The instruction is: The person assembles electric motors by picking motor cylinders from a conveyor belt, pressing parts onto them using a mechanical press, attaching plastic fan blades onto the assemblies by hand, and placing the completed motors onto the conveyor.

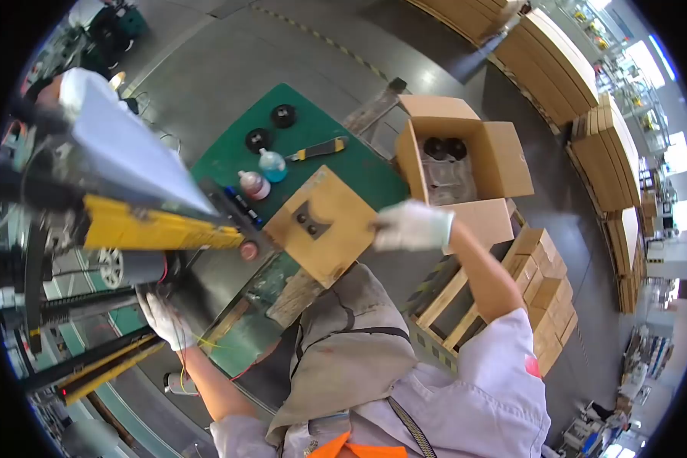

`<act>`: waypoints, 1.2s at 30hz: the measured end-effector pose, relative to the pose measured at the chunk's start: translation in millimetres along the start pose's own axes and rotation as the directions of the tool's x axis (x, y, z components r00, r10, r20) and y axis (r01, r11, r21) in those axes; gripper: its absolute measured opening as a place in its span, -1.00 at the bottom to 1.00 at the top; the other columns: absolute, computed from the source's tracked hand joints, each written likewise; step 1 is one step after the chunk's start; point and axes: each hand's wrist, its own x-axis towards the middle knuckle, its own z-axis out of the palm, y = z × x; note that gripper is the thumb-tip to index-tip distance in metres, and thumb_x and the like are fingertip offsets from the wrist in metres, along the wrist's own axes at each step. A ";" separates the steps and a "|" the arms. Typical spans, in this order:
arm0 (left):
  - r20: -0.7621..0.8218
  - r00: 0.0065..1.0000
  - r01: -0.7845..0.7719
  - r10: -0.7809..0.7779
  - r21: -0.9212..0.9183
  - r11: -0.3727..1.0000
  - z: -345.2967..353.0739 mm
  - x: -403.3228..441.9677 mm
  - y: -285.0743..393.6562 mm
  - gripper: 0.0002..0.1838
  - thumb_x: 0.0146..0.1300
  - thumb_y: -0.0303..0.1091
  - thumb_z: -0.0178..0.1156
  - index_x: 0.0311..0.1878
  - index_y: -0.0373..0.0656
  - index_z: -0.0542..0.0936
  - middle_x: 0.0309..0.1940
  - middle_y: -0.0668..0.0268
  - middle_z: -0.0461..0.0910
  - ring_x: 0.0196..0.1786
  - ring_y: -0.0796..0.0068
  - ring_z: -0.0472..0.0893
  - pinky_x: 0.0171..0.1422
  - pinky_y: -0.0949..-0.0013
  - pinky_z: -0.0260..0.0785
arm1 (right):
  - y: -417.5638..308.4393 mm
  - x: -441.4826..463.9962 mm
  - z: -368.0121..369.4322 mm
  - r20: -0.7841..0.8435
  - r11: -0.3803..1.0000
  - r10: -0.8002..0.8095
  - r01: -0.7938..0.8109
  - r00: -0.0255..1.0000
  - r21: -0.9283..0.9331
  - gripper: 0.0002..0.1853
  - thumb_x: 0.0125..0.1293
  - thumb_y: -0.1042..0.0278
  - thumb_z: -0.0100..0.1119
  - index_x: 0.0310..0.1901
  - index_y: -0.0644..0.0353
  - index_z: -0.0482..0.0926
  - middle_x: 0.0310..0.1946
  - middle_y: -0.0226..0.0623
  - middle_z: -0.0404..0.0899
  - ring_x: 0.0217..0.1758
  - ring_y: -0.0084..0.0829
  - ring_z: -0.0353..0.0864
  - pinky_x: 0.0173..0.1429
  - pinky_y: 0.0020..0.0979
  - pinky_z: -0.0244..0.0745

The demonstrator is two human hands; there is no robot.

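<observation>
My right hand (414,227), in a white glove, is beside the right edge of a square brown board (349,221); its fingertips are blurred. A dark piece (311,221) with round black parts lies on the board. My left hand (162,319), also gloved, is at the lower left, just below a silver motor (133,267), its fingers stretched upward. Thin red and yellow wires (206,342) run beside it. Whether it touches the motor is unclear.
The green table (229,145) bears two black discs (283,116), a yellow-handled knife (320,149), a blue bottle (272,165), a pink bottle (254,185) and a marker (243,204). An open carton (511,159) stands right. A yellow machine arm (153,227) juts in left. Another person (80,88) is upper left.
</observation>
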 end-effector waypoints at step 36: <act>0.678 0.721 0.419 -0.145 -0.259 0.870 40.5 -123.1 124.2 -0.16 0.64 0.23 0.05 0.68 -0.24 0.23 0.07 0.09 0.72 -0.08 0.28 0.74 0.06 0.29 0.62 | -165.2 69.7 55.7 -0.185 0.982 -0.079 0.109 0.980 0.157 -0.62 0.46 0.09 0.28 -0.06 0.32 0.75 -0.39 -0.10 0.72 -0.36 -0.20 0.71 -0.20 -0.20 0.59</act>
